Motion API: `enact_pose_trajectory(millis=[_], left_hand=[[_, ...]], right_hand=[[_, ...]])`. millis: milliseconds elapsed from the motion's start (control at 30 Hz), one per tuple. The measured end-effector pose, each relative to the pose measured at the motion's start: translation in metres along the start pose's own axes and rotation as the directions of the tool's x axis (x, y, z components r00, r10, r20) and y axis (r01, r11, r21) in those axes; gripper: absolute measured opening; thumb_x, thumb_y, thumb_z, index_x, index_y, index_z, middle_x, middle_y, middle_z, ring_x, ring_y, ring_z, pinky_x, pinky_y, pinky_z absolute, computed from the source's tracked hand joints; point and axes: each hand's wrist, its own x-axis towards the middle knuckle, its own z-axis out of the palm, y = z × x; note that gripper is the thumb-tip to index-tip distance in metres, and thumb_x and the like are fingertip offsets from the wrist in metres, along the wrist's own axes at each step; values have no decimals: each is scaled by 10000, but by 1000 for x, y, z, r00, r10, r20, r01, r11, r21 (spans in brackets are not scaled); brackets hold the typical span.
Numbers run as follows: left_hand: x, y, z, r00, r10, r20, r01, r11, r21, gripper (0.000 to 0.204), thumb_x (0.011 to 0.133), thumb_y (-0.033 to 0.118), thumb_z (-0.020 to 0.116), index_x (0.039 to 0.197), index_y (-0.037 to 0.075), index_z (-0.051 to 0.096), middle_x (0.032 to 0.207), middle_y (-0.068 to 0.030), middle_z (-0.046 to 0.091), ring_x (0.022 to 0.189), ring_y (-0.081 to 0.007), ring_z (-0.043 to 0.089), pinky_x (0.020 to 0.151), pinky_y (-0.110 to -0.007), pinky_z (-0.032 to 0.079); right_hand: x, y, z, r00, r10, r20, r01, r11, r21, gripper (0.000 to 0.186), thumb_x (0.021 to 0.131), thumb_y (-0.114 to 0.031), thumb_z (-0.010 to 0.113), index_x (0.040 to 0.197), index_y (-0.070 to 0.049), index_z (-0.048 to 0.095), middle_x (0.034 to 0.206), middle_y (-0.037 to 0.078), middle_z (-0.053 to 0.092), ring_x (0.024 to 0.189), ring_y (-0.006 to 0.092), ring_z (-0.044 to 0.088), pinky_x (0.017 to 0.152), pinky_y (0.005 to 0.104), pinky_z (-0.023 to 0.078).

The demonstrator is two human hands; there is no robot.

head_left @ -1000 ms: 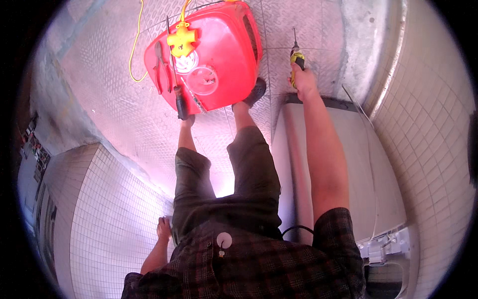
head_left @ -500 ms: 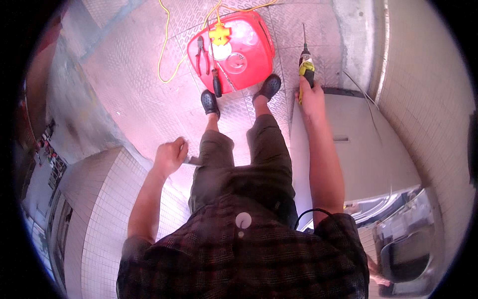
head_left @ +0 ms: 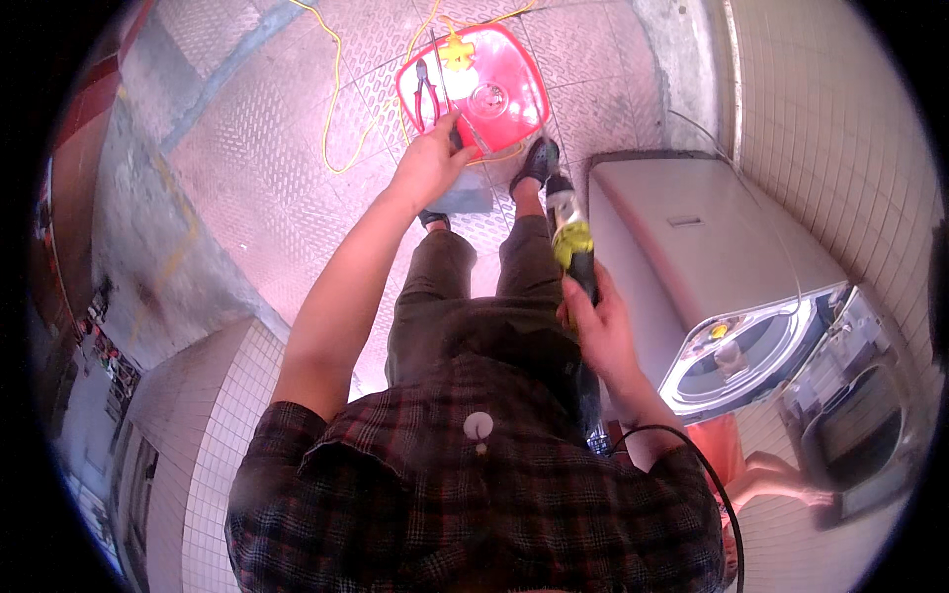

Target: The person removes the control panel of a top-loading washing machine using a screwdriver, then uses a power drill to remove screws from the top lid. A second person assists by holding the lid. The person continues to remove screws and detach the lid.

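My left hand (head_left: 432,166) reaches over the near edge of a red plastic stool (head_left: 526,99), its fingers curled beside the dark handle of a long screwdriver (head_left: 440,71). Below its thumb shows a flat grey blade-like tool (head_left: 467,195), which the hand seems to grip; the grip itself is hidden. Red-handled pliers (head_left: 425,97) lie on the stool, along with a yellow multi-way socket (head_left: 457,53). My right hand (head_left: 603,321) is closed round the black grip of a yellow-and-black hand-held power tool (head_left: 571,237), held in front of my right thigh and pointing away from me.
At my right stands a grey boxy appliance (head_left: 732,212) with a round opening (head_left: 741,361). A yellow cord (head_left: 336,99) winds over the patterned floor tiles. A person's arm (head_left: 776,479) and orange clothing show at lower right. A tiled wall (head_left: 840,119) runs along the right.
My left hand has moved forward and right, from beside my thigh to the stool. My right hand has drawn the power tool back and left, nearer my body.
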Motion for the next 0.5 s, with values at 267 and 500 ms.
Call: enact_pose_trajectory(millis=[267, 500], left_hand=[[30, -3, 39, 997, 58, -49, -51, 989, 138, 580, 956, 287, 688, 1456, 56, 504, 901, -231, 739, 881, -415, 725, 778, -491, 572], [46, 5, 54, 992, 127, -12, -118, 950, 288, 344, 965, 260, 660, 1241, 55, 651, 910, -226, 740, 877, -397, 728, 779, -504, 575]], right_hand=[[-28, 35, -25, 990, 34, 136, 9, 952, -305, 617, 1016, -266, 649, 1502, 33, 412, 1147, 215, 638, 1042, 269, 631, 919, 361, 489], [-15, 38, -43, 986, 33, 166, 27, 940, -341, 671, 1007, -309, 652, 1507, 59, 395, 1261, 285, 611, 1175, 358, 612, 1011, 402, 471]])
